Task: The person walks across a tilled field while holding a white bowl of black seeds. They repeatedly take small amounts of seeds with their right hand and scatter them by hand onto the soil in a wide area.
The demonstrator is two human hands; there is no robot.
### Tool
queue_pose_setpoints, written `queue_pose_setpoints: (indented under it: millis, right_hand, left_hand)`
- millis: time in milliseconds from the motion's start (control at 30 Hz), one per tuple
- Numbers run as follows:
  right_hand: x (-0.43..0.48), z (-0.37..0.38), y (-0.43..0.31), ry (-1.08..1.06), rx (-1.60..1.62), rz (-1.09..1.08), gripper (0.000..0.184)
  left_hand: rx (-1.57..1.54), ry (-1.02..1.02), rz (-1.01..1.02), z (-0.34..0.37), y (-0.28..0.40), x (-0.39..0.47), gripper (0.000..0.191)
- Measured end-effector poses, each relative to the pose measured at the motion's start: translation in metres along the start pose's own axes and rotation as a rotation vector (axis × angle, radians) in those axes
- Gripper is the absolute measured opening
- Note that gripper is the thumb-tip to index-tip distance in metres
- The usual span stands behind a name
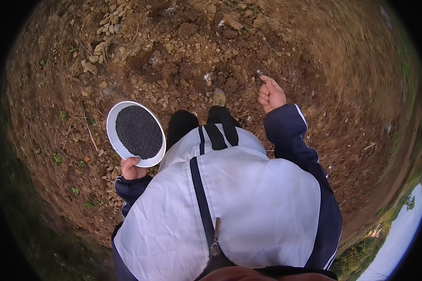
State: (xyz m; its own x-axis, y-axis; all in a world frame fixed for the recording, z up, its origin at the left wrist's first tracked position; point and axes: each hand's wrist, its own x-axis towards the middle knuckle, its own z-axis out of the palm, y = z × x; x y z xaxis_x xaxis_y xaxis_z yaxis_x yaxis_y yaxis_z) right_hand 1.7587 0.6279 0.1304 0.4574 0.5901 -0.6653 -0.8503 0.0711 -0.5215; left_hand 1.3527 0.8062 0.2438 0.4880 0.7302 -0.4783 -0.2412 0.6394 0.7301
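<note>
My left hand [133, 169] grips the near rim of a white bowl [112, 138], thumb over the edge. Fine dark grains [139, 131] fill much of the bowl, which is held at the left of my body. My right hand [272, 93] is out over the soil at the right, its index finger extended and the other fingers curled; whether anything is between them cannot be told. Just beyond its fingertip lies a small white patch [259, 72] on the ground. Another white clump [207, 77] lies on the soil between the bowl and my right hand.
Brown, stony soil [183, 70] surrounds me. A stone [219, 97] lies by my shoe tips. Pale rocks [110, 21] are heaped at the upper left, with larger ones [89, 66] below them. Small green weeds [57, 158] and dry stalks [90, 135] are at the left.
</note>
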Motion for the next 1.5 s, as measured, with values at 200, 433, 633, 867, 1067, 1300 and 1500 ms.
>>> queue_pose_setpoints:
  millis: [200,433,633,867,1067,1300,1500]
  right_hand:
    - [0.09,0.075,-0.075,-0.128,-0.178,-0.185,0.025]
    - [0.16,0.118,-0.11,-0.085,-0.173,-0.413,0.03]
    - [0.16,0.12,-0.133,-0.262,0.23,-0.398,0.024]
    - [0.102,0.097,-0.102,-0.311,0.347,-0.173,0.022]
    - [0.043,0.12,-0.076,-0.4,-0.086,0.036,0.023]
    - [0.011,0.206,-0.046,-0.845,-0.849,-0.283,0.017]
    - [-0.005,0.239,-0.019,-0.854,-1.937,-1.181,0.028]
  left_hand:
    - [0.029,0.138,0.037,0.01,0.009,-0.007,0.074]
    - [0.016,0.141,0.073,0.018,0.025,0.024,0.071]
    - [0.06,0.037,0.034,0.036,0.046,0.077,0.071]
    - [0.041,0.011,0.012,0.046,0.04,0.103,0.072]
    - [0.064,-0.012,-0.046,0.071,0.017,0.125,0.069]
    - [0.044,-0.161,-0.281,0.097,-0.009,0.15,0.069]
    - [-0.021,-0.202,-0.275,0.11,-0.021,0.157,0.065]
